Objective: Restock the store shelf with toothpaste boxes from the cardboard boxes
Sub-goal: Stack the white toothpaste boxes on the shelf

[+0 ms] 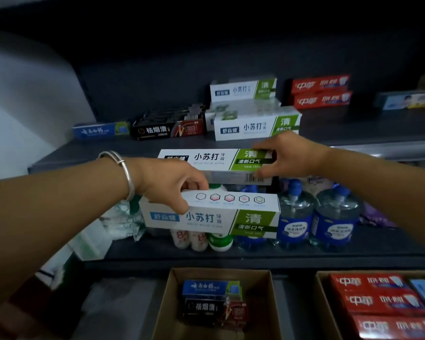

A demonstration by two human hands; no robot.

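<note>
Two white-and-green toothpaste boxes in hand, one per grip, short of the upper shelf (353, 128).

Right hand (288, 155) clamped on the end of the upper box (214, 159), level with the shelf lip; left hand (169, 185) pinching the top edge of the lower box (209, 217), below the right grip. Slide the upper box forward onto the matching stack (255, 126) just beyond the right grip, label outward. Keep level. Follow with the lower box.

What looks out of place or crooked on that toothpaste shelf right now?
The white-and-green stack is untidy: its top box sits further back than the front box, with loose boxes between at slight angles. The other rows look square. Nothing looks spilled or damaged.
</note>
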